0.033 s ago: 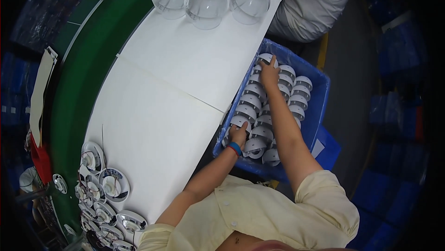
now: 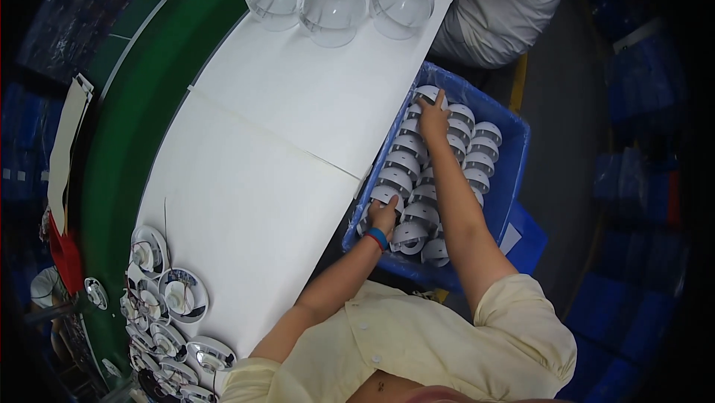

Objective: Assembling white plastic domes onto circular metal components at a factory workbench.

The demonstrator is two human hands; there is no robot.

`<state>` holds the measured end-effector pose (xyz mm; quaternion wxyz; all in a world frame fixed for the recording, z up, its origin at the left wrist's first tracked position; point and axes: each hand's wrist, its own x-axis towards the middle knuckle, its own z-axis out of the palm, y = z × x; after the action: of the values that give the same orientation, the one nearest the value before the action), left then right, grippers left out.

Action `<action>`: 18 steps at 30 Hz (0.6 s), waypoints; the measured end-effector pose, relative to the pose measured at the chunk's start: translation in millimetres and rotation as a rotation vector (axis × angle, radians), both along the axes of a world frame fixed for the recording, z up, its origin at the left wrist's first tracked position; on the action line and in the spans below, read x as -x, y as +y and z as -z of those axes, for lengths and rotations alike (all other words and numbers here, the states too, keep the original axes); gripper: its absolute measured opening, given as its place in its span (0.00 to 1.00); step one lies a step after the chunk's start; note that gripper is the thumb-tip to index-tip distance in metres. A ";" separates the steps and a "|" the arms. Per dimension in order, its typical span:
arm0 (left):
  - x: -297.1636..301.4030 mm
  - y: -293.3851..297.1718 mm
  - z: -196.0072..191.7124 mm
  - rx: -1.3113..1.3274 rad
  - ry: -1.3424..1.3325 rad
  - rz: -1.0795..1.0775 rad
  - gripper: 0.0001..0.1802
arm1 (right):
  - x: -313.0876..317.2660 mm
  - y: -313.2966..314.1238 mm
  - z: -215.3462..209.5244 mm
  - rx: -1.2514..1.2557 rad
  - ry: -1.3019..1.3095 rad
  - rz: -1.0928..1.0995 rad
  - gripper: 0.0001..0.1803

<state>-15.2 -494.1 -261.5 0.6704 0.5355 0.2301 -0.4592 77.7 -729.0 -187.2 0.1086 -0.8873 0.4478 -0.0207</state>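
Note:
A blue crate [image 2: 519, 142] holds several rows of nested white dome-shaped covers [image 2: 398, 161] with grey inner bands. My left hand [image 2: 383, 214], with a blue and red band at the wrist, grips the near end of the leftmost row, its thumb along a cover's side. At the far end of that same row, my right hand [image 2: 433, 118] is curled round the last white cover [image 2: 427, 93], one finger pointing up along it. Part of each hand's grip is hidden behind the covers. The row still lies in the crate.
A white worktop [image 2: 246, 172] runs along the crate's left side. Clear domes [image 2: 331, 12] stand at its far end; round white assemblies with wires [image 2: 181, 296] crowd its near left corner. Beyond it lies a green belt [image 2: 119, 157]. Another person [image 2: 495, 12] sits at the far right.

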 end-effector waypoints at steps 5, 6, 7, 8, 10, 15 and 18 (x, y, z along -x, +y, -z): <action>12.0 4.6 3.1 0.011 -0.203 0.056 0.20 | 21.3 0.3 -15.2 0.022 -0.218 0.011 0.35; 12.8 7.2 2.4 -0.008 -0.274 0.069 0.20 | 24.5 2.7 -21.8 -0.005 -0.282 0.016 0.35; 14.0 7.2 -2.4 -0.002 -0.275 0.071 0.20 | 31.4 2.0 -29.1 0.001 -0.283 0.018 0.35; 15.6 7.7 -7.3 0.002 -0.264 0.072 0.20 | 38.7 1.0 -36.9 -0.015 -0.333 0.021 0.35; 17.9 8.1 -14.8 0.012 -0.256 0.068 0.19 | 49.6 6.4 -58.7 -0.071 -0.399 0.052 0.36; 33.9 7.5 -48.7 0.006 -0.550 0.142 0.17 | 91.0 -13.2 -75.2 0.038 -0.569 0.022 0.37; 33.4 15.8 -57.4 -0.012 -0.705 0.143 0.16 | 105.2 -5.9 -100.2 0.083 -0.687 0.008 0.38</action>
<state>-48.6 -478.4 -204.1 0.6717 0.6796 -0.0504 -0.2905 -27.5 -734.9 -87.0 0.2166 -0.8305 0.3872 -0.3368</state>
